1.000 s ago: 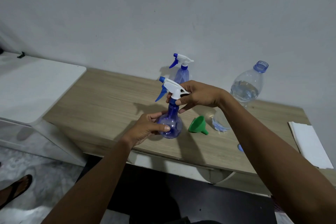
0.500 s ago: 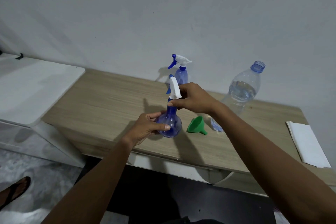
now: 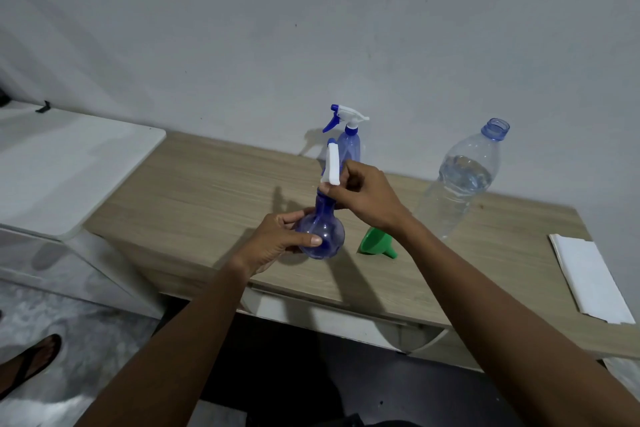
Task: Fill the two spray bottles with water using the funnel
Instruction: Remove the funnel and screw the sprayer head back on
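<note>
You hold the round blue spray bottle [image 3: 322, 236] upright near the tabletop's [image 3: 207, 191] front, left hand [image 3: 277, 243] cupping its belly, right hand [image 3: 363, 194] pinching its white spray head [image 3: 333, 163], with the green funnel [image 3: 375, 243] at 3 o'clock, the second spray bottle [image 3: 348, 146] at 12 and the uncapped water bottle [image 3: 460, 184] at 2.

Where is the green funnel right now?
Head view: the funnel lies on its side on the table, just right of the round spray bottle and in front of the water bottle.
</note>
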A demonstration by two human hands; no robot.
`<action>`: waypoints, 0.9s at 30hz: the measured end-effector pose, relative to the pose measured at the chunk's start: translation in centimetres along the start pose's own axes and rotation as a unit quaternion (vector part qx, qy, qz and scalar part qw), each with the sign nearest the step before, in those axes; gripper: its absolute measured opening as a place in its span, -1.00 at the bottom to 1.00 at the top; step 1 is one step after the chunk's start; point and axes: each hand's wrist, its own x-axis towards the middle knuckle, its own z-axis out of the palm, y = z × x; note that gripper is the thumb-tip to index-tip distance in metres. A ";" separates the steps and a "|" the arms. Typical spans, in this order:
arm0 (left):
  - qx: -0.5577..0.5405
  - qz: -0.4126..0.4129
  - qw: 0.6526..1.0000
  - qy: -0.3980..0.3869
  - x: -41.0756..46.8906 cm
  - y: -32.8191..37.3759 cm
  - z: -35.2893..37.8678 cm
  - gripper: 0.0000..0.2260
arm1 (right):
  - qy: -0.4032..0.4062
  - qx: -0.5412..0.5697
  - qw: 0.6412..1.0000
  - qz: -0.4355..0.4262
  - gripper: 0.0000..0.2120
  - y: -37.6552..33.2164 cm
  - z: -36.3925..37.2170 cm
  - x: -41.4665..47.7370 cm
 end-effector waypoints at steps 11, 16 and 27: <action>-0.014 0.003 1.000 0.000 0.0 0.1 -0.3 -0.34 | -0.024 0.079 0.996 0.034 -0.76 0.2 0.2 0.1; 0.005 0.003 1.000 0.004 0.1 0.2 -0.1 -0.32 | 0.020 0.043 0.999 0.018 -0.60 0.1 0.7 0.4; -0.011 0.007 1.000 0.006 0.1 1.1 0.0 -0.42 | 0.006 0.128 0.991 0.047 -0.77 0.0 0.7 -0.2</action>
